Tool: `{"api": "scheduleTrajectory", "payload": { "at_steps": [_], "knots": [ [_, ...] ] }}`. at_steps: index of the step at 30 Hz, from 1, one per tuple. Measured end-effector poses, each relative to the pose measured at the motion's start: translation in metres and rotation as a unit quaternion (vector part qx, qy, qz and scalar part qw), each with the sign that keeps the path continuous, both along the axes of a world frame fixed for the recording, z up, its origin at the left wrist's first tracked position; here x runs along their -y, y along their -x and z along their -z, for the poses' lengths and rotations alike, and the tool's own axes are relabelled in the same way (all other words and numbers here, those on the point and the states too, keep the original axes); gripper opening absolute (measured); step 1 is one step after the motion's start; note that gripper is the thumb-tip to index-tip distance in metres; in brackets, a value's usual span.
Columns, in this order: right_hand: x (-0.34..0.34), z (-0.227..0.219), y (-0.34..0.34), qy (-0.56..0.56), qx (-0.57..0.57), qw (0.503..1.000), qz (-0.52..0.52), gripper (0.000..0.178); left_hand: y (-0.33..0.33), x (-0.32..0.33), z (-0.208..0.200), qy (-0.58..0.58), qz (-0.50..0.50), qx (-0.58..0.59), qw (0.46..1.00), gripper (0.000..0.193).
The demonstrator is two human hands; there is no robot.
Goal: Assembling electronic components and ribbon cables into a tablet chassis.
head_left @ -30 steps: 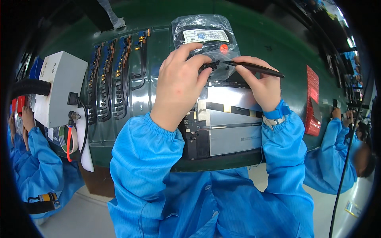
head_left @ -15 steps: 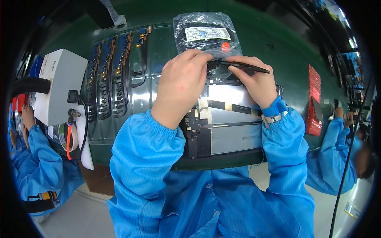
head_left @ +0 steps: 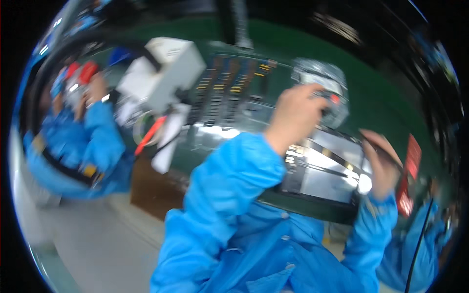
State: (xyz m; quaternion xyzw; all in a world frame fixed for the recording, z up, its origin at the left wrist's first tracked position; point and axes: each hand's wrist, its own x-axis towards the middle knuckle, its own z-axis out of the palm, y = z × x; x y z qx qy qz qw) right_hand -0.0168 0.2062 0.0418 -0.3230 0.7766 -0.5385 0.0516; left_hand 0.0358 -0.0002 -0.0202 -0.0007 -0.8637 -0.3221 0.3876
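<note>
Motion smears the view. My left hand [head_left: 298, 115] is closed, fingertips together, at the near edge of a clear plastic bag [head_left: 320, 71] with a white label and an orange-red dot. A small dark part shows at its fingertips, too blurred to name. Below that hand lies an opened flat device [head_left: 332, 168] with silvery battery panels and a dark frame. My right hand [head_left: 383, 163] is at the device's right side, apart from the left, closed round black tweezers [head_left: 386, 152], which show as a dark streak along the hand.
Rows of dark flex cables [head_left: 215, 93] lie left of the bag. A white box [head_left: 171, 68] with a black hose stands farther left, near an orange-red tube [head_left: 150, 136]. Red bubble wrap [head_left: 409, 171] lies at right. Co-workers in blue sleeves [head_left: 105, 146] sit on both sides.
The view has swung left, so the bench appears farther right and blurred. My right hand has drawn away from my left, toward the device's right side, with the tweezers. My left hand stays near the bag.
</note>
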Motion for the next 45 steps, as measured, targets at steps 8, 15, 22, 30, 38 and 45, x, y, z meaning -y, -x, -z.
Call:
{"api": "scheduleTrajectory", "payload": {
  "at_steps": [8,15,22,30,38,45],
  "knots": [
    [-0.041,0.012,-0.115,0.232,-0.072,0.957,-0.16,0.02,-0.201,-0.034,-0.058,-0.506,0.162,-0.019,0.847,0.032],
    [0.183,0.049,-0.254,0.222,0.168,0.845,-0.456,0.015,-0.33,0.059,0.045,-0.778,0.077,-0.319,0.536,0.034],
    [0.284,0.074,-0.339,0.13,0.148,0.858,-0.475,0.016,-0.386,0.099,0.046,-0.762,-0.157,-0.372,0.506,0.036],
    [0.313,0.101,-0.352,0.052,0.809,0.488,-0.324,0.02,-0.388,0.093,0.038,-0.716,-0.191,-0.423,0.522,0.034],
    [0.274,0.088,-0.33,0.096,0.873,0.385,-0.282,0.022,-0.364,0.073,0.029,-0.673,-0.223,-0.413,0.572,0.037],
    [0.082,0.039,-0.206,0.254,0.718,0.529,-0.374,0.026,-0.283,0.008,0.015,-0.685,-0.031,-0.221,0.693,0.035]
  ]
}}
